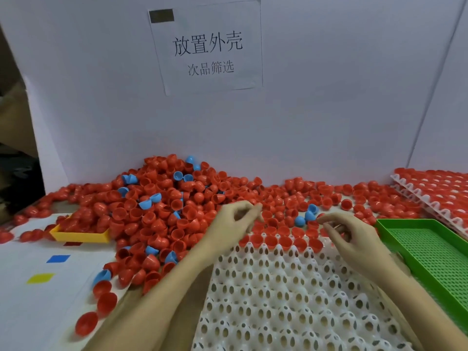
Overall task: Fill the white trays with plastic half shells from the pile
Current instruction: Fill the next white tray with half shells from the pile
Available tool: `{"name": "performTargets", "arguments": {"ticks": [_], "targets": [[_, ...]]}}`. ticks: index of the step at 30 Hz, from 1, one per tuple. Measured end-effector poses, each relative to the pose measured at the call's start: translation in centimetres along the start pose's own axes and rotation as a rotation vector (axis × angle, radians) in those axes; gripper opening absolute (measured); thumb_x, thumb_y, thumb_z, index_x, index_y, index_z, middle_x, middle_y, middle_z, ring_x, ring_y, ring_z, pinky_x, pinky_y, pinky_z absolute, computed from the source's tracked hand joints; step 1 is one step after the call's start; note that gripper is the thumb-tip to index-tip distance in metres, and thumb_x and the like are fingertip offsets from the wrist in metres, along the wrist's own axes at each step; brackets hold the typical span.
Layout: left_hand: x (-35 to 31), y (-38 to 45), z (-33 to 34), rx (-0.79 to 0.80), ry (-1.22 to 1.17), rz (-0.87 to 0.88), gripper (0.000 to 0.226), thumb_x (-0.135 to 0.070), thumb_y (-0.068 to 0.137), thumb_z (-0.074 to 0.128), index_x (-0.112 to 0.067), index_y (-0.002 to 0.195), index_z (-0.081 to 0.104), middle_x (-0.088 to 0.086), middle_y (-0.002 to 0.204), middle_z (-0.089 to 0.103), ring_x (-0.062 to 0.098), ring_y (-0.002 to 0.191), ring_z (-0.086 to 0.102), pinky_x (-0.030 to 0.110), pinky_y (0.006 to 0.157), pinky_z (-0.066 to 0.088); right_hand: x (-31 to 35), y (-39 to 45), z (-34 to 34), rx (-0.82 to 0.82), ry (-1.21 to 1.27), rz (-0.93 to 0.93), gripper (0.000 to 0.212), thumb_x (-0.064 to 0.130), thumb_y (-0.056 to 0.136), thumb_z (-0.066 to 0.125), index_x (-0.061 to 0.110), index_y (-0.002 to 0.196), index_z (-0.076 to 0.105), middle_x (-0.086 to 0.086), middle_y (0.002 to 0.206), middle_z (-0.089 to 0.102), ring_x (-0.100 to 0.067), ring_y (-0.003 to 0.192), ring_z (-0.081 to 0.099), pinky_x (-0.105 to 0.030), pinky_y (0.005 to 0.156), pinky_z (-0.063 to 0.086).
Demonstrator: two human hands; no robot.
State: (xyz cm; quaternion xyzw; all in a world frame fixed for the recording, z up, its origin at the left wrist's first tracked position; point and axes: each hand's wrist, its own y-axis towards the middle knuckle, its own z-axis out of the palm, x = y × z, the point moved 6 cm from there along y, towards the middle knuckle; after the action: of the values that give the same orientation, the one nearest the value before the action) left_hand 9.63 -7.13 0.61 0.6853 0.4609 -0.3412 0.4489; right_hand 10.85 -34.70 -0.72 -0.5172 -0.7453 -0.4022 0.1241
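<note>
Head view. A white moulded plastic tray with perforated cups lies on the counter directly in front of the person. Its far rows hold red plastic half shells, seated open side up; the nearer cups hold nothing.

A large pile of red plastic half shells covers the counter behind and to the left of the tray, reaching the white back wall. Scattered blue plastic half shells lie among the red ones. A shallow yellow plastic tray sits at the left edge of the pile, partly buried by shells.

The left hand hovers above the far left corner of the white tray. Its grip is narrow: thumb and forefinger tips meet at the pile edge; whether they pinch a shell cannot be told.

The right hand hovers above the far right corner of the tray. Its fingers are curled with the tips close together; what they hold, if anything, cannot be told.

A green perforated plastic tray stands just right of the white tray. A stack of white trays filled with red shells stands at the far right. A white paper sign with printed characters hangs on the back wall. Blue and yellow square markers lie on the counter at the left.
</note>
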Motion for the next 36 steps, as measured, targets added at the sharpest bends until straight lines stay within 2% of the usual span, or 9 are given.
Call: {"name": "performTargets", "arguments": {"ticks": [4,8,14,16,21,26,29,33,36], "targets": [[2.4,6.2,-8.8,-0.341,0.58,-0.078,0.016,-0.027,0.103,0.06,-0.013,0.102,0.067,0.002,0.102,0.068,0.019,0.097,0.064,0.033,0.082,0.049,0.8,-0.5,0.4,0.013,0.018,-0.026,0.021,0.003,0.098,0.068,0.02,0.109,0.076,0.014,0.097,0.07,-0.005,0.079,0.065,-0.013,0.073,0.051],[5.4,8.7,-17.5,-0.424,1.213,-0.26,0.039,-0.021,0.1,0.062,-0.006,0.135,0.055,0.021,0.14,0.046,0.04,0.132,0.041,0.05,0.108,0.042,1.0,-0.5,0.6,0.022,0.041,-0.029,0.022,0.004,0.099,0.067,0.022,0.108,0.076,0.011,0.098,0.072,-0.005,0.081,0.065,-0.019,0.074,0.053],[9.0,10.3,-22.3,-0.297,1.266,-0.47,0.064,-0.039,0.104,0.054,-0.038,0.161,0.024,0.013,0.169,0.019,0.046,0.151,0.018,0.064,0.118,0.022,1.0,-0.1,0.0,0.001,0.036,-0.065,0.022,0.004,0.098,0.069,0.023,0.107,0.077,0.016,0.095,0.071,-0.002,0.086,0.066,-0.018,0.074,0.053],[10.2,10.6,-22.1,-0.236,1.188,-0.504,0.068,-0.035,0.103,0.055,-0.039,0.161,0.02,0.01,0.166,0.025,0.049,0.149,0.02,0.068,0.117,0.021,0.9,0.0,0.0,0.007,0.023,-0.067,0.022,0.004,0.098,0.069,0.023,0.105,0.078,0.016,0.093,0.071,-0.003,0.086,0.066,-0.02,0.075,0.054],[9.5,10.1,-19.7,-0.197,1.276,-0.294,0.051,-0.019,0.098,0.06,-0.033,0.146,0.046,0.007,0.148,0.046,0.048,0.132,0.033,0.064,0.108,0.036,0.7,-0.1,0.2,0.031,0.007,-0.063,0.023,0.002,0.098,0.068,0.023,0.101,0.079,0.015,0.086,0.07,-0.002,0.086,0.066,-0.012,0.073,0.05],[6.0,7.3,-17.5,-0.343,0.946,0.021,0.04,-0.015,0.09,0.072,-0.03,0.125,0.065,0.0,0.111,0.064,0.036,0.106,0.046,0.044,0.096,0.04,1.0,-0.2,0.2,0.03,0.011,-0.061,0.023,0.002,0.098,0.068,0.022,0.099,0.079,0.016,0.083,0.071,-0.002,0.085,0.067,-0.011,0.074,0.05],[3.1,4.5,-14.4,-0.423,0.789,0.223,0.042,-0.01,0.084,0.077,-0.031,0.12,0.069,-0.011,0.094,0.059,0.023,0.095,0.044,0.029,0.086,0.034,1.0,-0.1,0.1,0.039,0.008,-0.054,0.022,0.003,0.099,0.067,0.022,0.1,0.079,0.015,0.083,0.071,-0.003,0.084,0.067,-0.012,0.073,0.05],[3.0,1.2,-10.0,-0.367,0.701,0.156,0.044,-0.017,0.082,0.081,-0.036,0.118,0.065,-0.013,0.096,0.059,0.017,0.099,0.042,0.028,0.089,0.036,1.2,-0.2,0.2,0.058,-0.008,-0.041,0.023,0.004,0.1,0.066,0.022,0.101,0.079,0.013,0.084,0.072,-0.004,0.083,0.067,-0.018,0.074,0.053],[3.9,-0.2,-6.6,-0.231,1.039,0.117,0.045,-0.043,0.09,0.074,-0.028,0.129,0.056,-0.008,0.107,0.059,0.021,0.105,0.043,0.037,0.093,0.041,1.2,-0.4,0.1,0.065,-0.006,-0.029,0.024,0.003,0.1,0.065,0.022,0.101,0.08,0.013,0.085,0.072,-0.004,0.082,0.067,-0.019,0.074,0.054]]}}
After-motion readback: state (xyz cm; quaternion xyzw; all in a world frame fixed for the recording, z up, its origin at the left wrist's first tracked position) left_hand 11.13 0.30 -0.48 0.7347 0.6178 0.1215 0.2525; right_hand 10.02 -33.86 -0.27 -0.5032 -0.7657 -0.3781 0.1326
